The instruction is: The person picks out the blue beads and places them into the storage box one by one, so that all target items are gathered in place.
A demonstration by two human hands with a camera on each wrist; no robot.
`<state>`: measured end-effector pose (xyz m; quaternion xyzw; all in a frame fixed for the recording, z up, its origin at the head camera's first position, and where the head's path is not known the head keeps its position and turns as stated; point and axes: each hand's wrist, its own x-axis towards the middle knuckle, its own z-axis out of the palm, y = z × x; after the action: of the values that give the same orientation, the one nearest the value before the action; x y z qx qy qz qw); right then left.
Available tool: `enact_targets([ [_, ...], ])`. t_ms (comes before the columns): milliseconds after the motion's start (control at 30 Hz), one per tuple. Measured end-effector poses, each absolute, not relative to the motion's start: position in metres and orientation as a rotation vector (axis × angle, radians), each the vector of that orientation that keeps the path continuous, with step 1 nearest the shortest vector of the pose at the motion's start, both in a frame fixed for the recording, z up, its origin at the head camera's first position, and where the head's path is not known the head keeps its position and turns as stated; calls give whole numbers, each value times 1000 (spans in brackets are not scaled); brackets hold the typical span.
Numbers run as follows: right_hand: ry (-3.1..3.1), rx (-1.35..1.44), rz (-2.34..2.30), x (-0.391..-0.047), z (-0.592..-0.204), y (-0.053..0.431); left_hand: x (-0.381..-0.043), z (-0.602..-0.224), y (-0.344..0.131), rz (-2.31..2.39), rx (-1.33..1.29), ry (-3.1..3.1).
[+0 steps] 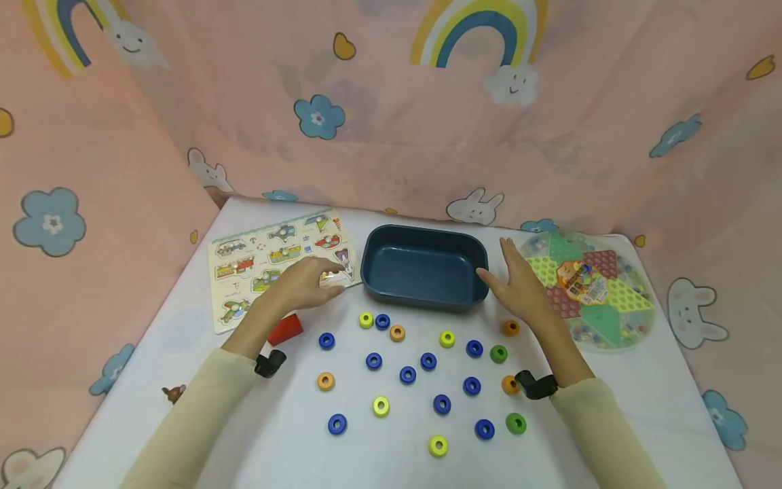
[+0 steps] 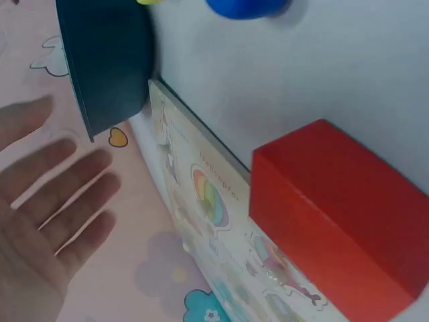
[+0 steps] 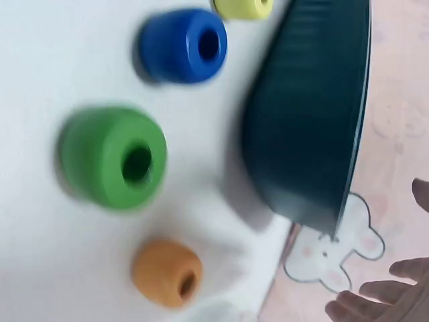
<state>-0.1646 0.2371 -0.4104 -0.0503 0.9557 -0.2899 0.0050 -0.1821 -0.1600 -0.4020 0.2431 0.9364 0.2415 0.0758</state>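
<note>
A dark teal plastic tub (image 1: 424,299) stands at the back middle of the table, nothing inside it. My left hand (image 1: 303,284) is off the tub's left end, over the wooden picture puzzle board (image 1: 244,285), its fingers extended and apart in the left wrist view. At the tub's right end my right hand (image 1: 519,285) has its fingers spread and the thumb close to the rim. Neither hand holds anything. In front of the tub lie scattered ring beads: blue ones (image 1: 428,361), yellow ones (image 1: 381,407), green ones (image 1: 516,424) and orange ones (image 1: 326,382).
A red block (image 2: 348,208) lies beside the puzzle board, near my left forearm. To the right sits a round clear case (image 1: 629,319) with coloured panels and small pieces. A pink patterned cloth (image 1: 391,163) hangs behind the white table (image 1: 275,448).
</note>
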Motion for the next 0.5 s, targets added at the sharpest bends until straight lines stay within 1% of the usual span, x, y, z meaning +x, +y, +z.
enact_targets([
  [233, 2677, -44, -1406, -163, -424, 231, -155, -415, -169, 820, 767, 2492],
  [400, 2359, 108, -1734, -160, -435, 230, -133, -428, -172, 756, 699, 2520],
  [500, 2253, 179, -1855, -155, -445, 229, -119, -438, -171, 732, 665, 2566],
])
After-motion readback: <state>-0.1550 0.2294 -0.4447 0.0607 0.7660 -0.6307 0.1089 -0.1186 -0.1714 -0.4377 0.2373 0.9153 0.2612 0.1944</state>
